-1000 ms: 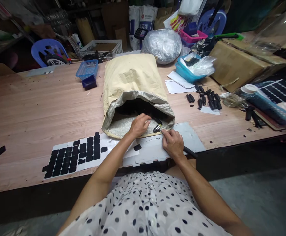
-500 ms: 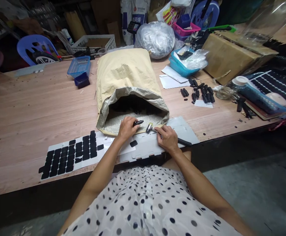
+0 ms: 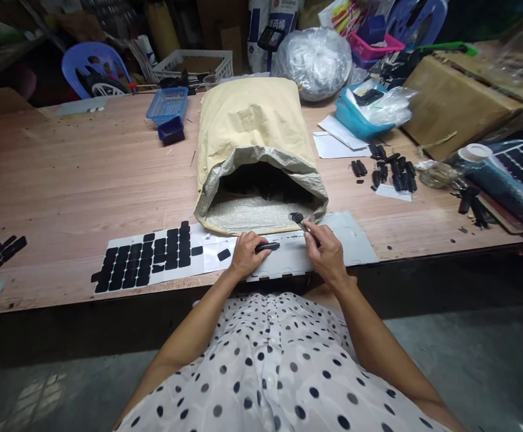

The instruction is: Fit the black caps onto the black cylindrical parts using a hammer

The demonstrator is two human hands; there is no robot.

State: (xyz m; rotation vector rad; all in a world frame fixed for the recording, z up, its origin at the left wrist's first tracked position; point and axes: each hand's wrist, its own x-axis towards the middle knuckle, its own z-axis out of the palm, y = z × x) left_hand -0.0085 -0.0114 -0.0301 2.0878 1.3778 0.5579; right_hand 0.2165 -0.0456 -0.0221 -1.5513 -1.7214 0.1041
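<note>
My left hand (image 3: pixel 248 255) is closed on a small, long black plastic piece (image 3: pixel 268 246), holding it down at the grey-white board (image 3: pixel 346 231) along the table's front edge. To its right, my right hand (image 3: pixel 327 252) grips a small hammer (image 3: pixel 297 218). The hammer's head is up and away from the black piece, in front of the sack's mouth; its handle is mostly hidden by the hand. A large cream sack (image 3: pixel 252 111) lies just beyond both hands, its silvery mouth facing me, with dark contents inside. Left of my left hand lies a loose black rounded pad (image 3: pixel 224 255).
White sheets carry rows of black pads (image 3: pixel 129 264) on the left. Several black pieces (image 3: pixel 396 171) are heaped at the right, near a cardboard box (image 3: pixel 459 102). Blue baskets (image 3: pixel 168 105) and a clear plastic bag (image 3: pixel 313 63) stand farther back.
My left hand has brought the black piece from the sack's lip down to the board. My right hand has tilted the hammer's head up. The camera view has shifted left.
</note>
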